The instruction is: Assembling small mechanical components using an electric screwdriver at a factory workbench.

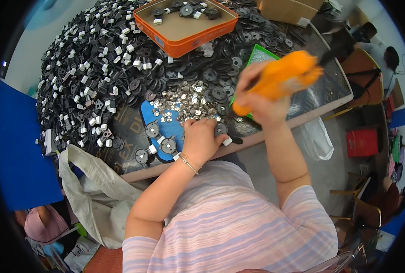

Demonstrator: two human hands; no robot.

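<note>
While right hand (262, 102) clamps round orange power tool (286, 75), both blurred and raised, green tray (267, 51) lies mostly hidden behind them; left hand (201, 139) low over blue mat (177, 130), thumb against or just beside black wheel (220, 129) with white tab, fingertips at silver caps (191, 98); cannot tell whether they pinch anything; three more wheels (168, 145) left of wrist; beyond caps, loose black discs (218, 93); farther, orange tin (198, 42) holding few parts; huge black-and-white heap (98, 68) crowding far left; pale sack (98, 191) by table (332, 88) edge
</note>
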